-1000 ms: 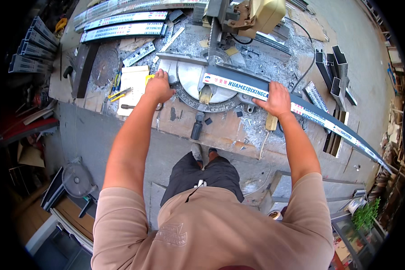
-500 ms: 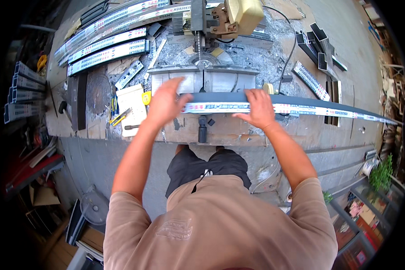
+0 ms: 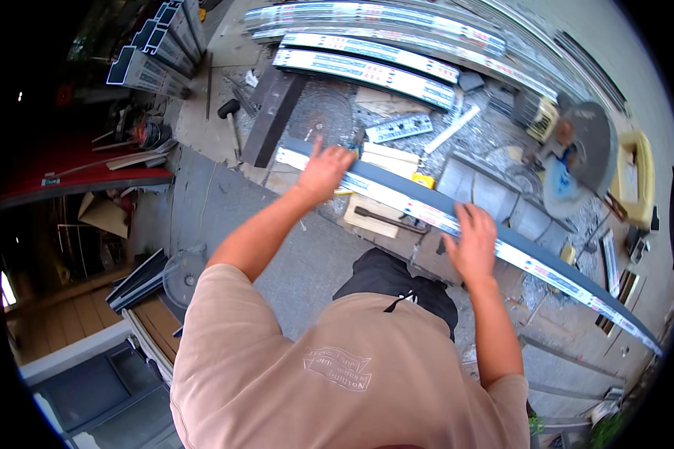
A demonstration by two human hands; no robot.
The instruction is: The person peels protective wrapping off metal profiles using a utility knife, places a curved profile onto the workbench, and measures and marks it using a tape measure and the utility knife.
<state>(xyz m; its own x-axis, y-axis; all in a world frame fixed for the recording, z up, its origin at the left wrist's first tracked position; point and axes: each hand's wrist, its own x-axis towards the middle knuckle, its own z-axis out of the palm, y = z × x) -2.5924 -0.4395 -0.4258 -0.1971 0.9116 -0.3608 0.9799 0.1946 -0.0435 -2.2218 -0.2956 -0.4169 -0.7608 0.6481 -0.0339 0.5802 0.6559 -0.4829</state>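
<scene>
A long grey metal profile (image 3: 408, 197), with printed white film along its near side, runs aslant from the left of the workbench to the far right rim. My left hand (image 3: 324, 173) closes over it close to its left end. Farther right, my right hand (image 3: 473, 243) grips the same profile, fingers over the top and thumb at the near side. Just behind it lies the metal bed (image 3: 460, 179) of a chop saw, partly covered by the profile. The saw's round guard (image 3: 588, 142) and yellow housing (image 3: 636, 179) stand at the right.
Several film-wrapped profiles (image 3: 374, 72) lie at the back. A dark bar (image 3: 279, 120) and a mallet (image 3: 231, 112) are at the left. A short offcut (image 3: 399, 129), a yellow tape measure (image 3: 423, 181) and a wrench-like tool (image 3: 389, 220) lie near the profile. Upright profiles (image 3: 157, 56) stand far left.
The view has turned left. The profile has shifted left past the saw bed. My left hand, loose near its end before, now grips it; my right hand stays on it.
</scene>
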